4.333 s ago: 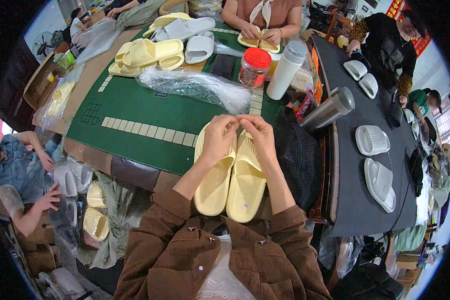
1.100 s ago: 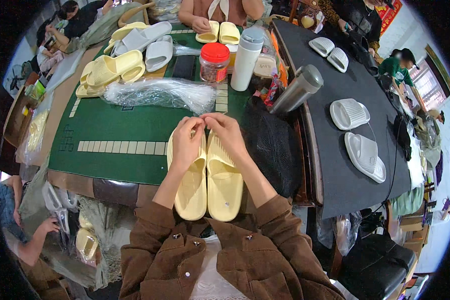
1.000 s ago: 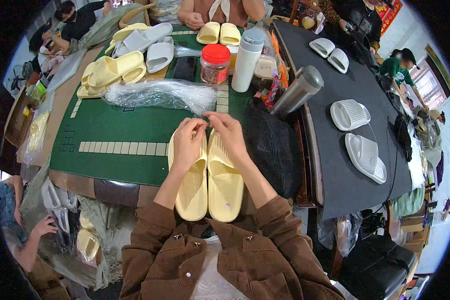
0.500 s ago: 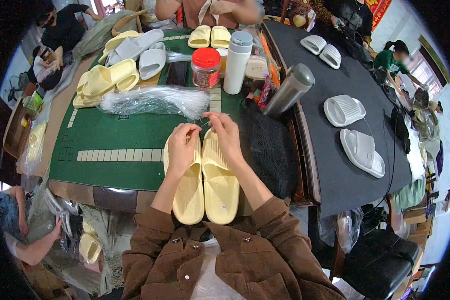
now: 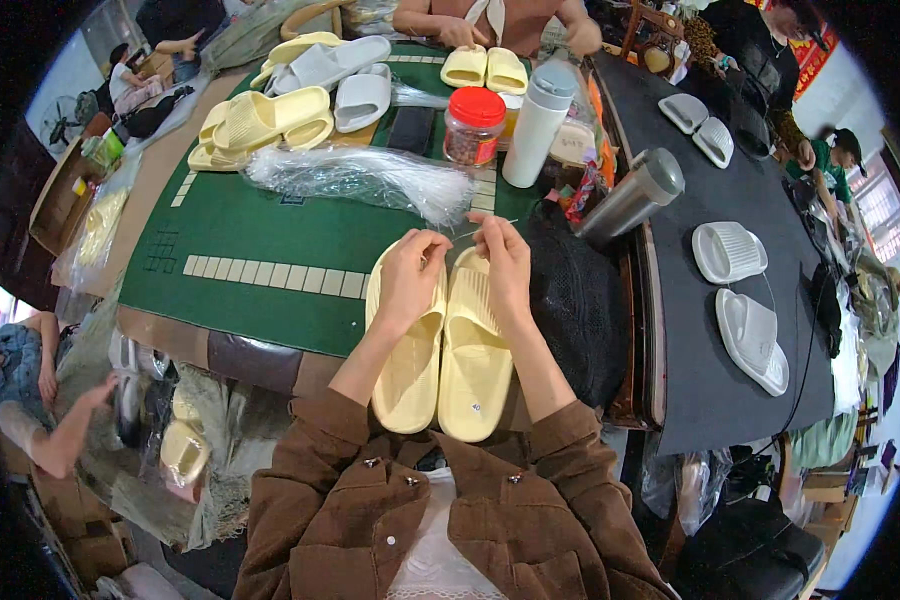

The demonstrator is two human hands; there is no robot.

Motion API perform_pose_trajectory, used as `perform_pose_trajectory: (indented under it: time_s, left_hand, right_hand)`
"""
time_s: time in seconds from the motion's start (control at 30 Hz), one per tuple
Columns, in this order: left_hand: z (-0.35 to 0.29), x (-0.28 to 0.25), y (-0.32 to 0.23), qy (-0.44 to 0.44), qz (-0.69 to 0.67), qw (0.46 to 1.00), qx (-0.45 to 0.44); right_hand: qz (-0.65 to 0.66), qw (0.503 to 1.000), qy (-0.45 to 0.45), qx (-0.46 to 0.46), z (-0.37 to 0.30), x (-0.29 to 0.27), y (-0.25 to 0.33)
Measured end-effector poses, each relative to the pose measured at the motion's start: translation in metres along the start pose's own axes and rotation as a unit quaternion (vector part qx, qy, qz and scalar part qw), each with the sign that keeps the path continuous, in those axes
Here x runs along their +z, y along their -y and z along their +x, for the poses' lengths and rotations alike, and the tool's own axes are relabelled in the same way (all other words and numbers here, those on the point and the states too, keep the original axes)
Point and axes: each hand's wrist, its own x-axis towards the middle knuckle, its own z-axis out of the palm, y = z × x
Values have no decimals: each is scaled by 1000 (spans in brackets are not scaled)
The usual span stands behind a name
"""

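Roughly: left hand [image 5: 407, 275] and right hand [image 5: 502, 262] pinched shut on thin clear strand [image 5: 475, 231], over toe ends of yellow slipper pair [image 5: 440, 350] lying side by side at near edge of green tabletop [image 5: 270, 225], just below clear bag bundle [image 5: 365, 175]. Best to keep strand taut, pair pressed flush, fingers [image 5: 432, 245] close to straps. Hard to tell whether strand is tie or tag; fingertips partly hidden; black bag [image 5: 575, 300] contents unseen.

1. Toe ends of the pale yellow slippers [image 5: 440, 350] hidden under the left hand [image 5: 407, 283] and right hand [image 5: 502, 266].
2. Thin strand pinched between fingertips, too fine to identify.
3. Jar [image 5: 473, 126] contents unclear.
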Motion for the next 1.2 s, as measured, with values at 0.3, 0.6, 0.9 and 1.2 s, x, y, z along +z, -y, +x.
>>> perform_pose_trajectory:
  time_s: [0.3,0.6,0.9,1.2]
  left_hand:
    - [0,-1,0,-8,-3,1000,0]
    - [1,0,0,-10,-33,999,14]
    - [0,-2,-2,-5,-23,1000,9]
    - [0,-2,-2,2,-4,1000,11]
  right_hand:
    - [3,1000,1,8,2,0,-1]
    - [-67,997,41,12,-4,2,5]
    - [25,999,28,29,1,1,-4]
    - [2,999,31,29,4,-1,-11]
